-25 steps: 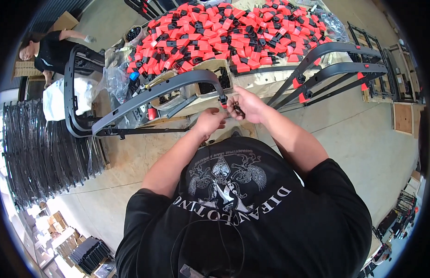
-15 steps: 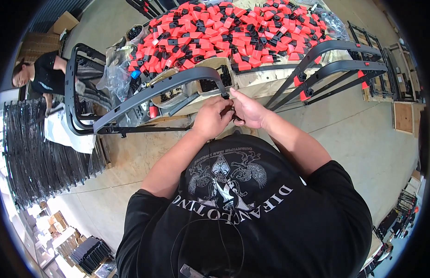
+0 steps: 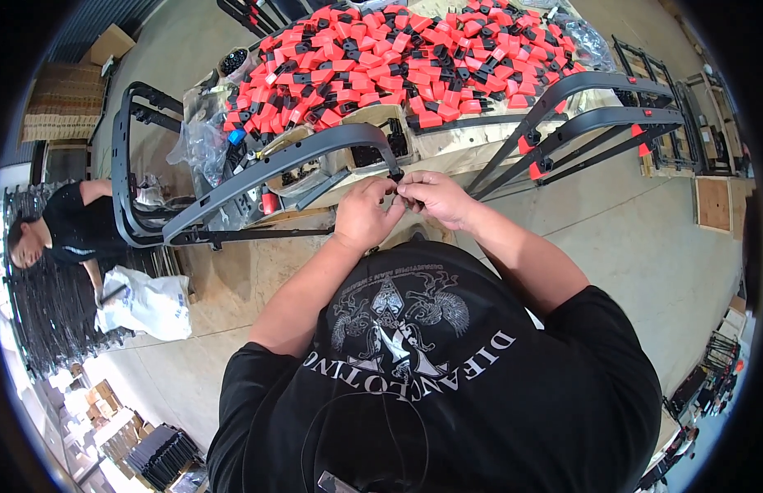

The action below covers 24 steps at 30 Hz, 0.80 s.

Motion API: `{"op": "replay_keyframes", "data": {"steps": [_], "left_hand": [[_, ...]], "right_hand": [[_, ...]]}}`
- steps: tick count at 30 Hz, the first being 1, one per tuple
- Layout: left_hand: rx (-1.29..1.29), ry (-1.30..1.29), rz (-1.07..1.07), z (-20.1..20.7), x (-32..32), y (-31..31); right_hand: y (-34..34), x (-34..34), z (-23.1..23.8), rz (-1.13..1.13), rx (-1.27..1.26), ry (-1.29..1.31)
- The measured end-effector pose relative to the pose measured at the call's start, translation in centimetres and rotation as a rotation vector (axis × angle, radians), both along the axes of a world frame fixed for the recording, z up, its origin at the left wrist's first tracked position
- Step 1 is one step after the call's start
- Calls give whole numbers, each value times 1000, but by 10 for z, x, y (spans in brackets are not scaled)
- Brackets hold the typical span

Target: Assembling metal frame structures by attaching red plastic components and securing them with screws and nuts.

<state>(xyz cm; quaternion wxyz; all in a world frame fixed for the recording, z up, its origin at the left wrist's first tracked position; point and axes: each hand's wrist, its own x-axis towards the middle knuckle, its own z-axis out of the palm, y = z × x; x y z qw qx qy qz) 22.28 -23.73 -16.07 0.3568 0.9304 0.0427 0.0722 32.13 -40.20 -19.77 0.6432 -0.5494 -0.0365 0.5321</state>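
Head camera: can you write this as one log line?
left hand: at black frame end; right hand: same end; contact: unclear; red-black pieces: heaped on table

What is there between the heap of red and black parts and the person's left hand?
In the head view, an open box of small black parts and a curved dark rail lie between the heap and the left hand.

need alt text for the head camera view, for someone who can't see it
A left hand and right hand, both bare, meet at the end of a curved dark bar. Beyond, red and black parts lie heaped on a table; at left, a co-worker touches a white sack.
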Motion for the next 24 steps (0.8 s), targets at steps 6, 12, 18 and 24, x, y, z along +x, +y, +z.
{"op": "replay_keyframes", "data": {"steps": [6,12,18,24], "left_hand": [[-75,-86,-20,-3,3,4],[-283,61,75,-25,4,8],[-658,382,342,-80,20,18],[-1114,613,449,-65,31,12]], "right_hand": [[-2,6,-6,-35,111,286],[-2,8,-26,-45,-92,-210],[11,7,3,59,-388,-837],[12,11,-8,55,-396,-1029]]}}
